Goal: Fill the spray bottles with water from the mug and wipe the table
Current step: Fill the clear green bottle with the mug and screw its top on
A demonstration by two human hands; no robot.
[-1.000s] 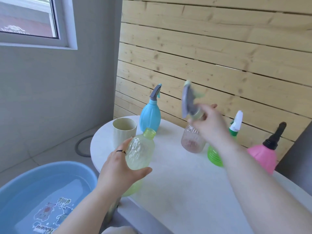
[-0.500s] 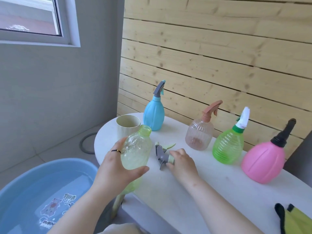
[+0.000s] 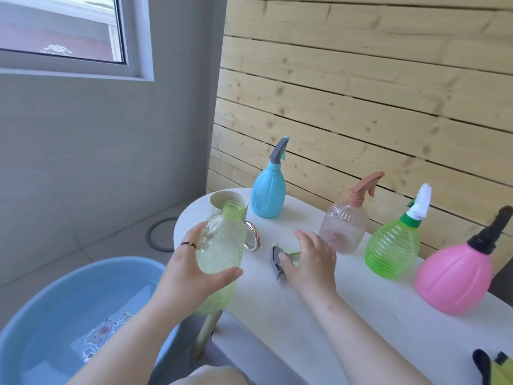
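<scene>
While left hand (image 3: 188, 270) grips the uncapped pale-green bottle (image 3: 220, 243) at the table (image 3: 361, 315) edge, in front of the mug (image 3: 219, 200), right hand (image 3: 308, 262) rests flat, uncurled, on its spray head (image 3: 279, 259) lying on the table: no fill visible yet, wipe pending.

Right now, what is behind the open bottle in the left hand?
A cream mug stands behind the pale green bottle. Its rim and shiny handle show; the bottle covers most of its body, so any water inside is unseen.
</scene>
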